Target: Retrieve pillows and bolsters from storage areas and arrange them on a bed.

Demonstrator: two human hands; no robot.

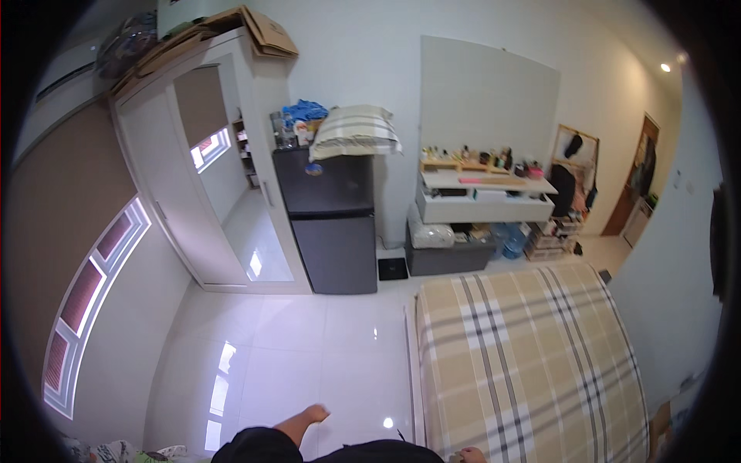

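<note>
My left hand (316,412) hangs over the shiny tiled floor (283,359) at the lower middle, below a black sleeve. Nothing is visible in it, but the fingers are too small to make out clearly. At the bottom edge my right hand (472,455) is partly cut off. It appears in front of the near left corner of a bed with a beige plaid cover (521,359); whether it touches the cover I cannot tell.
A white wardrobe with a mirror door (156,173) stands left of a dark grey refrigerator (336,254), which has a plaid pillow (356,130) on top. Beyond the bed are a white dressing table with an open drawer (486,209), a grey storage box (446,260) and a blue water jug (513,243).
</note>
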